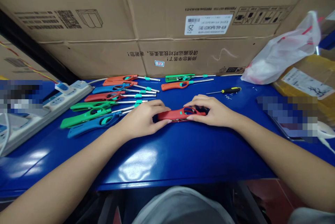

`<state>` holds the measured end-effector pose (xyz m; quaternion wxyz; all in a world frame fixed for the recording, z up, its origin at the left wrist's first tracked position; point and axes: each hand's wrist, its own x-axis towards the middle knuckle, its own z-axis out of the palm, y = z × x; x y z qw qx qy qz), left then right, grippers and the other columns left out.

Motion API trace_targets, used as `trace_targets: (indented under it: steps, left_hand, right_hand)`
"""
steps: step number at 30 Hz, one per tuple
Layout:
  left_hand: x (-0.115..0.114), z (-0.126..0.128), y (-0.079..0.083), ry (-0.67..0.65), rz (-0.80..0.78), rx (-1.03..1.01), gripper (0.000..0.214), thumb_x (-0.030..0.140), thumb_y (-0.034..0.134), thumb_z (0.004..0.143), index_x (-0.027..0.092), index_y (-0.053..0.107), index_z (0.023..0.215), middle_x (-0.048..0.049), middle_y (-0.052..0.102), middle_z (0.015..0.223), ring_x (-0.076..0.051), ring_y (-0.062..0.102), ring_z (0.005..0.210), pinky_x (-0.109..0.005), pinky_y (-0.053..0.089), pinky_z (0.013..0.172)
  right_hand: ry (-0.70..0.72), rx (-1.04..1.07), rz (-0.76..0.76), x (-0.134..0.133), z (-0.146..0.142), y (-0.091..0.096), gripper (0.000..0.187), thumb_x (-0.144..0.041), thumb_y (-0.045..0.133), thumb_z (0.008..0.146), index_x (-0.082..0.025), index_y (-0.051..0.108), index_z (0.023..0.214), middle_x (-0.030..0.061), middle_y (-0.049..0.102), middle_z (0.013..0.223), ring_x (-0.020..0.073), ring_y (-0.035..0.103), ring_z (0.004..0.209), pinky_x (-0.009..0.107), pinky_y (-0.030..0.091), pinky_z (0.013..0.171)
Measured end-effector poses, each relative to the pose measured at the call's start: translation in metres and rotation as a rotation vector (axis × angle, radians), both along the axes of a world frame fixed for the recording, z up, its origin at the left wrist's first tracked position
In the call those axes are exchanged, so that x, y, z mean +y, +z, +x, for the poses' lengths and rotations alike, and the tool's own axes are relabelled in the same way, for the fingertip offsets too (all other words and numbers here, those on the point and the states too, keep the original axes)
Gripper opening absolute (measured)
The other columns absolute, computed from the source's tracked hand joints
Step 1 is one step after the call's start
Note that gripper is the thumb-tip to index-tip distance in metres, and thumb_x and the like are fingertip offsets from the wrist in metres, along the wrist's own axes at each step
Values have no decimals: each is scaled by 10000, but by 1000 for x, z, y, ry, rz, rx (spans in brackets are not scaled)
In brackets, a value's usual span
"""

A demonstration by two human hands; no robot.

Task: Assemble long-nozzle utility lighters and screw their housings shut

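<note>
While cardboard (104,56) rises behind the back edge of the blue bench (183,168), a group of gas lighters (86,116) lies left of the middle, toward that edge. The left hand (150,117) and right hand (217,110) are apart from each other, thumb and fingers of each clamped on opposite ends of one red casing (170,114), which sits about midway between the bench's left and right sides, well back from the front edge; whether it rests on the surface or is slightly lifted, I cannot tell. It looks like hard plastic, so it should be light and stiff, a little slick along its smooth flanks, with the thin finger loop at its right end probably the most fragile part. The solid left end seems the surest hold, thumb on the near edge and fingers on the far one, squeezing gently. A slimmer screwdriver (231,90) lies toward the back edge, right of centre.
</note>
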<state>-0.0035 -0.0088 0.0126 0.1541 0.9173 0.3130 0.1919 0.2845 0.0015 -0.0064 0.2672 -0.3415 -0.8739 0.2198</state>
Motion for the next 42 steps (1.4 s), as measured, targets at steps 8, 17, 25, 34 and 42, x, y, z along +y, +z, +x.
trace_targets:
  steps: [8, 17, 25, 34, 42]
  left_hand:
    - [3, 2, -6, -12, -5, 54, 233, 307, 659, 925, 166, 715, 1102, -97, 699, 1100, -234, 664, 987, -363, 540, 898]
    - [3, 2, -9, -1, -12, 86, 275, 327, 611, 960, 169, 731, 1150, -102, 710, 1086, -231, 679, 969, -362, 552, 892]
    - [3, 3, -12, 10, -24, 87, 311, 361, 634, 963, 179, 742, 1191, -102, 708, 1112, -238, 676, 994, -370, 550, 908]
    - [2, 6, -12, 53, -50, 105, 292, 323, 711, 916, 186, 759, 1169, -86, 705, 1024, -233, 681, 935, -350, 544, 836]
    - [-4, 11, -10, 78, -31, 88, 223, 296, 670, 926, 166, 749, 1089, -84, 688, 1013, -226, 669, 916, -354, 542, 836]
  right_hand:
    - [53, -115, 75, -1, 1, -2, 299, -423, 711, 907, -229, 726, 1134, 83, 690, 1039, 241, 625, 976, 396, 495, 885]
    - [35, -135, 47, 0, 1, -7, 305, -382, 694, 911, -204, 718, 1157, 91, 661, 1103, 223, 646, 950, 376, 515, 857]
    - [14, -129, -28, -2, 0, -5, 326, -419, 708, 903, -213, 724, 1154, 85, 656, 1085, 218, 649, 931, 374, 529, 862]
    - [-89, -120, -127, -6, -3, -5, 327, -408, 768, 850, -207, 752, 1107, 82, 672, 1071, 223, 646, 910, 383, 523, 848]
    - [-88, -112, -142, -8, -4, -4, 307, -354, 735, 875, -188, 726, 1133, 77, 659, 1032, 184, 613, 814, 337, 513, 751]
